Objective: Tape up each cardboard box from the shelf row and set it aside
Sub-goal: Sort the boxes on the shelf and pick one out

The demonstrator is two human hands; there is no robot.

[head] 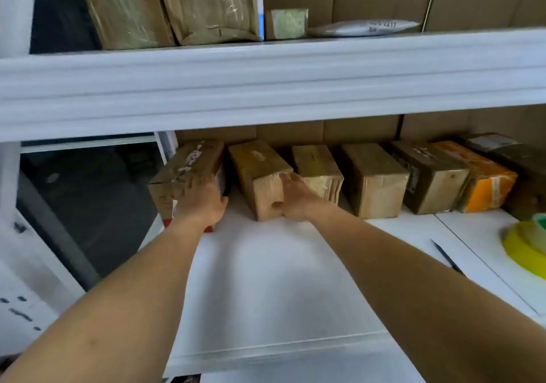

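Shelving comes first by size: a white shelf carries the row at its back edge, and a second shelf board runs above it, so the boxes sit in a low slot and have to be drawn forward to be worked on.

Boxes stand side by side, short ends facing out, which leaves each one a face to grab. I count seven in the row: a leftmost box with torn label marks, the second box, a third box, a fourth box, a darker fifth box, an orange box, and a dark last box partly cut off at the frame edge. Upper parcels, three of them wrapped in tape, lie above with one grey pouch.

Arms reach in from below, two of them. My reading is that the second box is the one being taken, since both hands flank it. The right hand wraps its right front corner, fingers curled over the side and thumb on the end face. The left hand lies flat with fingers extended against the leftmost box's end, gripping nothing, probably steadying that neighbour.

Tape waits at the right: one yellow tape roll with a clear roll resting on it, near one dark pen-like tool.
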